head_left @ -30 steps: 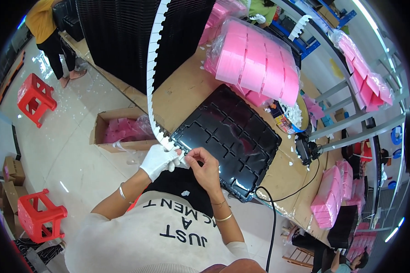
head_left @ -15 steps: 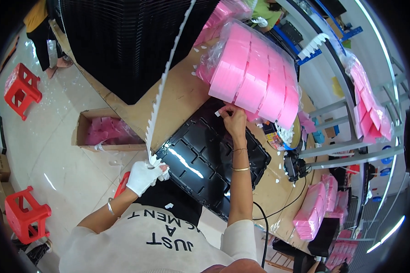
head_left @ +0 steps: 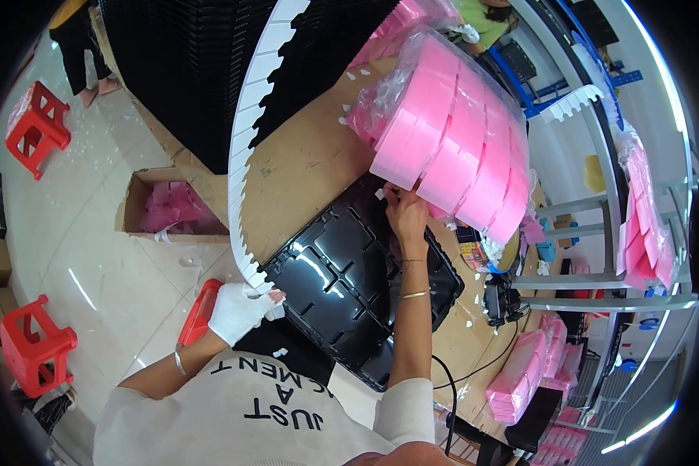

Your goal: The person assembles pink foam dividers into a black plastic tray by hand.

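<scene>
My left hand (head_left: 241, 312), in a white glove, is closed on the lower end of a long white strip with a toothed edge (head_left: 241, 155). The strip arches up past the black stack. A glossy black plastic tray (head_left: 330, 268) with molded ridges lies at a slant on the table in front of me. Over its far end reaches my bare right hand (head_left: 406, 216), fingers pinched together beside a small white piece (head_left: 380, 194). What the fingertips hold is hidden. Right above that hand leans a plastic-wrapped bundle of pink sheets (head_left: 454, 140).
A tall stack of black trays (head_left: 210, 70) stands at the far left of the cardboard-covered table (head_left: 303, 155). A box of pink scraps (head_left: 132, 213) and red stools (head_left: 35, 342) are on the floor. A round tin (head_left: 507, 252) and black cable (head_left: 481, 377) lie right. Other people stand beyond.
The white strip has swung left and turned its broad face into view. My view has shifted slightly. Both hands keep nearly the same places.
</scene>
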Tool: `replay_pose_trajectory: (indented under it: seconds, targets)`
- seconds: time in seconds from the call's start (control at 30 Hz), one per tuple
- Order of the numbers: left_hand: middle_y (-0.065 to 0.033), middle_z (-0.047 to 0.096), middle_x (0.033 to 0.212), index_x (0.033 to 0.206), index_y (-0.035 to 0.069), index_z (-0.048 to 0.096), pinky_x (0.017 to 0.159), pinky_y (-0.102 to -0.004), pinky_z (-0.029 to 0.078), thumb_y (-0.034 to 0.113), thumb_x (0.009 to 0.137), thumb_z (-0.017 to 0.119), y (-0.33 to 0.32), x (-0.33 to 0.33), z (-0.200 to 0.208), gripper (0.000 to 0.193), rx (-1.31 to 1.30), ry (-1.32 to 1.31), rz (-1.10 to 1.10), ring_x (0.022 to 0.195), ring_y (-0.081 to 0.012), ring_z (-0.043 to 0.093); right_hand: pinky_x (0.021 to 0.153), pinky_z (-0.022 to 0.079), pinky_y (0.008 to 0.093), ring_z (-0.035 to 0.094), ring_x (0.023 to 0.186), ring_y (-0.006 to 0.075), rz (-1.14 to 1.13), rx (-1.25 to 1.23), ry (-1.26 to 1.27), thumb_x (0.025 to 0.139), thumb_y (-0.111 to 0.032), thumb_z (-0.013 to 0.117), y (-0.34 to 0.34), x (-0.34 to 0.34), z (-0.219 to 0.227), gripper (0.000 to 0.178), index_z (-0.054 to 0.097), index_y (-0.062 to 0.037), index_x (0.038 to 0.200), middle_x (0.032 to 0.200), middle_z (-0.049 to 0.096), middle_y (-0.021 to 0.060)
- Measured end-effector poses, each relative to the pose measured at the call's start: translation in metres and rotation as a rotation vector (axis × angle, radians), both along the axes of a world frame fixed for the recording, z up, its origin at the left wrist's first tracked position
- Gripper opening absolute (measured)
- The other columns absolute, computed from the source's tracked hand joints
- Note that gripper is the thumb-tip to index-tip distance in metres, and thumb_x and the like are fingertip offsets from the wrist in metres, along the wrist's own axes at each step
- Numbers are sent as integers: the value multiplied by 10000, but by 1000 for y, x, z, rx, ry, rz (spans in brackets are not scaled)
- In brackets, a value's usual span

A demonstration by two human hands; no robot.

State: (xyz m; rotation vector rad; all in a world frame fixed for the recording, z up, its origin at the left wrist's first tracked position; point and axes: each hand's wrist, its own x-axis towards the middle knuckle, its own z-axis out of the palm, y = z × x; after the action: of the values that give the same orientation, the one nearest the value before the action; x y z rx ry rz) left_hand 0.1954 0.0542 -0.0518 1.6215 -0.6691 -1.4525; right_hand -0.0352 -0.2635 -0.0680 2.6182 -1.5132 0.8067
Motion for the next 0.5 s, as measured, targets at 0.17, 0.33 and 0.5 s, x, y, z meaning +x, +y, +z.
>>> replay_pose_trajectory:
  seconds: [0.17,0.33,0.5]
  targets:
    - [-40,716,687,975,8,790,458,-230,443,323,911,801,0,1,-2,322,-10,-32,-16,522,-57,591,768,544,514,687,836,409,128,-128,158,874,-155,716,-2,5,11,129,697,-70,970,899,712,190]
    - [-38,715,690,978,5,796,459,-236,444,322,908,804,0,0,-2,324,-1,-14,-8,519,-61,590,744,536,524,667,796,432,163,-248,270,877,-140,696,7,15,17,136,668,-51,976,910,683,203]
    - [-41,702,690,925,4,785,455,-233,401,241,916,798,1,-2,1,238,-29,4,14,505,-63,557,703,539,468,645,787,400,198,-106,143,894,-36,645,77,37,34,59,644,-21,951,934,647,193]
